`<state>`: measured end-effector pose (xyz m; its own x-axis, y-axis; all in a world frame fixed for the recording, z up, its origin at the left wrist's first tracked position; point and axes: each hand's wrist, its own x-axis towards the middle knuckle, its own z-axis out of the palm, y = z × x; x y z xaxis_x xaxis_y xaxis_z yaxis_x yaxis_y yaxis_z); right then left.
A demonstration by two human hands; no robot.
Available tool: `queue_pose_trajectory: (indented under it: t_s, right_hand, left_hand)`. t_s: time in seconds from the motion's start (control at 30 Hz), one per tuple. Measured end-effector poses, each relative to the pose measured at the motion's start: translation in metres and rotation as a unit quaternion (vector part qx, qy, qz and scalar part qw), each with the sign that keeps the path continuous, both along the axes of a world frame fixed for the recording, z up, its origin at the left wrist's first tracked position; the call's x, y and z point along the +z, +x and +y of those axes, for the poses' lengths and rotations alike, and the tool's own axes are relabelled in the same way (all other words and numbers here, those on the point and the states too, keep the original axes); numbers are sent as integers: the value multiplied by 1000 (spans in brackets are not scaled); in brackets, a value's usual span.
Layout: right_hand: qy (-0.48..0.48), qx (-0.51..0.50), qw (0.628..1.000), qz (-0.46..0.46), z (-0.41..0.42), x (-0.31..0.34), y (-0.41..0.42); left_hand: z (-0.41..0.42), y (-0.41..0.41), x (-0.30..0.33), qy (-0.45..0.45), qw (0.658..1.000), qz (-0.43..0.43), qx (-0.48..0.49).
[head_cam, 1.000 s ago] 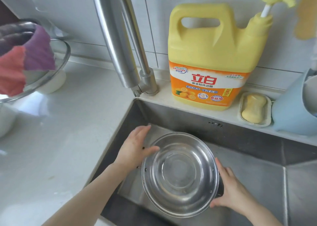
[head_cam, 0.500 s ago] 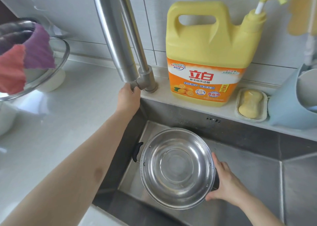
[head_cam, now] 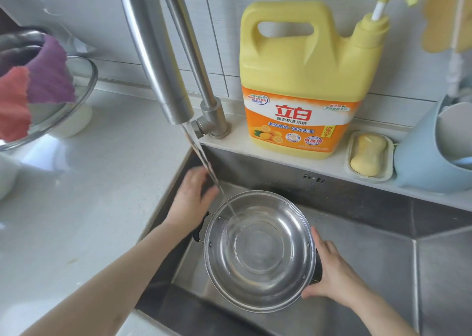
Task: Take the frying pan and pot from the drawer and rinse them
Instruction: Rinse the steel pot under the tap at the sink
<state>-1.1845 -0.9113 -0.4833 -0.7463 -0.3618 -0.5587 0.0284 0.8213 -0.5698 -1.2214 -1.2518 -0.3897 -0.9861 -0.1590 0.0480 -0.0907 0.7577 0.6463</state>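
Left hand [head_cam: 190, 200] open, unladen; right hand [head_cam: 332, 272] in sideways grip.

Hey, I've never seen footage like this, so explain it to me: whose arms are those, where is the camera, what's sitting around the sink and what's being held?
There is no machine here. The one picture comes from a camera worn on a person's head, looking down at their own bare arms.

The right hand grips the black side handle of a round stainless steel pot, held in the steel sink. The left hand is open beside the pot's other handle and holds nothing. Water runs from the steel tap into the pot, so rinsing is under way.

On the ledge behind the sink stand a big yellow detergent jug with an orange label, a yellow soap bar in a pale dish and a light blue holder. On the white counter to the left, a glass bowl carries a purple and red cloth.
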Motion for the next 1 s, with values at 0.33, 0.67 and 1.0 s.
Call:
queue_pose_trajectory:
  t_s: [0.33, 0.67, 1.0]
  right_hand:
    - [-24, -12, 1000, 4, 4, -11, 1]
    - [-84, -51, 995, -29, 10, -19, 3]
    - [-90, 5, 992, -91, 32, 79, -15]
  left_hand:
    - [-35, 26, -86, -108, 913, -367, -141]
    - [-39, 39, -82, -60, 902, -393, -169]
    - [-44, 53, 39, -34, 885, -402, -231]
